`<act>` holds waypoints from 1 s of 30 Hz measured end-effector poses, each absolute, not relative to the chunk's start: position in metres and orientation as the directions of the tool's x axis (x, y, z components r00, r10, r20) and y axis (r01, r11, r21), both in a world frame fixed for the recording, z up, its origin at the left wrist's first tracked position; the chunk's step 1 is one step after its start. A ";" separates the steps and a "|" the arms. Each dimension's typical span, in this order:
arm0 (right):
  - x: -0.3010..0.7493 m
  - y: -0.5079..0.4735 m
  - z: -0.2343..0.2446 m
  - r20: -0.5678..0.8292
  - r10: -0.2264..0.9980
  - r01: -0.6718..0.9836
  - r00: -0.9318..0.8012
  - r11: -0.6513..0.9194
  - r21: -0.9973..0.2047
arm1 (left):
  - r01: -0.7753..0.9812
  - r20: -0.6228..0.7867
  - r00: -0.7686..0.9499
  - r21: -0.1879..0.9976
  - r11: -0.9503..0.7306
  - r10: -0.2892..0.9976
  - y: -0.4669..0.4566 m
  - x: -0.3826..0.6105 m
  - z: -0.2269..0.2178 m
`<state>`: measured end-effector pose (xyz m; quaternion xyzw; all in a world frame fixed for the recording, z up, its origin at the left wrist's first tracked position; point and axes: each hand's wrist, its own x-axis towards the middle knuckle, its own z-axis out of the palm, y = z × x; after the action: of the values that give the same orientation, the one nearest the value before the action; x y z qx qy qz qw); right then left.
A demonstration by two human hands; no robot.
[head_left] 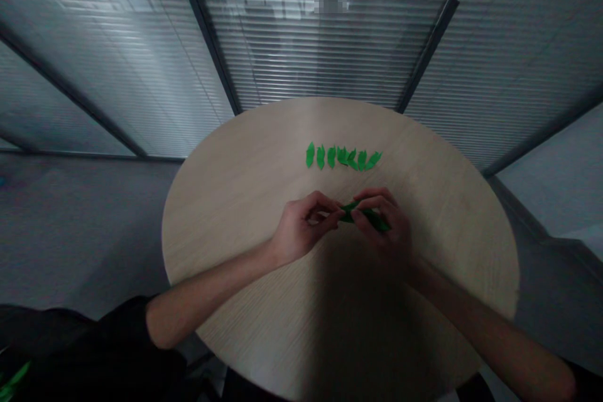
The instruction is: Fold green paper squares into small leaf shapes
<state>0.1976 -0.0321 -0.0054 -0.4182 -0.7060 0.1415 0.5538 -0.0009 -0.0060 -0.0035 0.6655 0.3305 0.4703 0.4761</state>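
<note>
A small green paper piece (366,216) is held between both of my hands just above the round wooden table (235,188). My left hand (306,226) pinches its left end with curled fingers. My right hand (384,223) is closed round its right part, and most of the piece is hidden by the fingers. Beyond the hands, a row of several small green folded paper pieces (342,156) lies on the table, side by side.
Glass walls with closed blinds (320,38) and dark frames rise behind the table. Grey floor (80,226) surrounds it. Something green (12,380) shows at the bottom left corner, near my dark sleeve.
</note>
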 end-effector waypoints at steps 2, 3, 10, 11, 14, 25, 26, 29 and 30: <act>0.197 -0.033 -0.005 0.658 0.753 0.437 -0.026 0.600 -0.670 | -0.013 0.301 0.337 0.949 -0.315 0.892 -0.007 0.000 -0.004; 0.197 -0.033 -0.004 0.657 0.754 0.437 -0.020 0.597 -0.673 | -0.013 0.294 0.338 0.951 -0.308 0.894 -0.007 0.000 -0.004; 0.197 -0.032 -0.004 0.663 0.748 0.442 -0.008 0.598 -0.669 | -0.064 0.242 0.354 0.970 -0.235 0.903 -0.008 0.002 -0.001; 0.197 -0.032 -0.004 0.668 0.744 0.444 -0.010 0.602 -0.664 | -0.066 0.238 0.352 0.971 -0.229 0.905 -0.008 0.002 0.000; 0.197 -0.033 -0.004 0.674 0.739 0.443 -0.014 0.609 -0.658 | -0.067 0.240 0.353 0.971 -0.231 0.904 -0.008 0.002 0.001; 0.196 -0.034 -0.002 0.699 0.715 0.459 -0.021 0.628 -0.629 | -0.123 0.271 0.351 0.962 -0.243 0.896 -0.008 0.002 -0.003; 0.196 -0.034 -0.002 0.700 0.714 0.459 -0.021 0.629 -0.628 | -0.133 0.272 0.353 0.962 -0.240 0.895 -0.008 0.002 -0.003; 0.196 -0.034 -0.003 0.708 0.706 0.463 -0.019 0.634 -0.619 | -0.166 0.270 0.363 0.961 -0.223 0.892 -0.008 0.003 -0.003; 0.196 -0.034 -0.004 0.712 0.702 0.465 -0.020 0.637 -0.615 | -0.178 0.268 0.367 0.960 -0.215 0.891 -0.008 0.004 -0.002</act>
<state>0.1958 -0.0337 -0.0035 -0.4131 -0.7062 0.1048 0.5653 0.0038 -0.0081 -0.0020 0.6131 0.2908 0.4814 0.5548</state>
